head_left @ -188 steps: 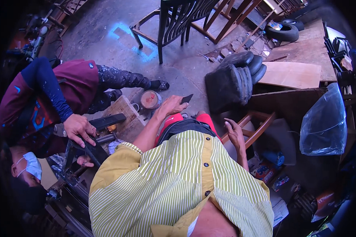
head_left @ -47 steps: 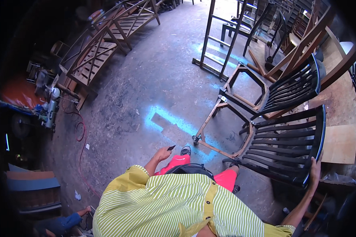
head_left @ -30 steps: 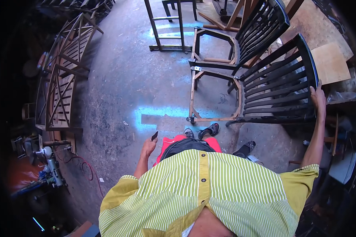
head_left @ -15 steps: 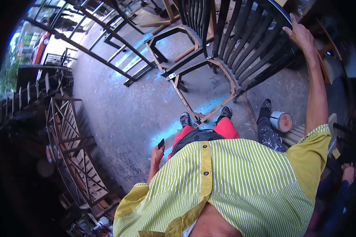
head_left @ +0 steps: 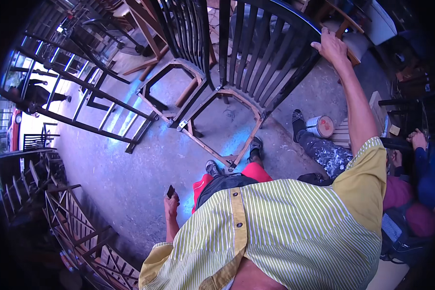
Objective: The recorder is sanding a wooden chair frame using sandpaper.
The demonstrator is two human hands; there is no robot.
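My right hand (head_left: 331, 47) is closed over the end of the curved top rail of a black slatted chair (head_left: 263, 53). This chair stands in front of me with no seat panel, so its bare wooden seat frame is exposed. Down at my left side, away from the chair, my left hand (head_left: 171, 205) is closed on a small dark flat piece (head_left: 170, 191); its exact kind cannot be made out. A second black slatted chair frame (head_left: 171, 79), also without a seat panel, stands against the left side of the first.
At left lies a long black ladder-like frame (head_left: 89, 118), with stacked wooden frames (head_left: 82, 227) nearer. To the right are a paint can (head_left: 320, 126), a person's paint-spattered leg (head_left: 324, 154) and another person's hand (head_left: 417, 139). A person (head_left: 38, 94) is visible far left.
My view has swung right, so the chairs and both my hands appear further left. More of the people at right shows. My right hand stays on the top rail, my left on the dark piece.
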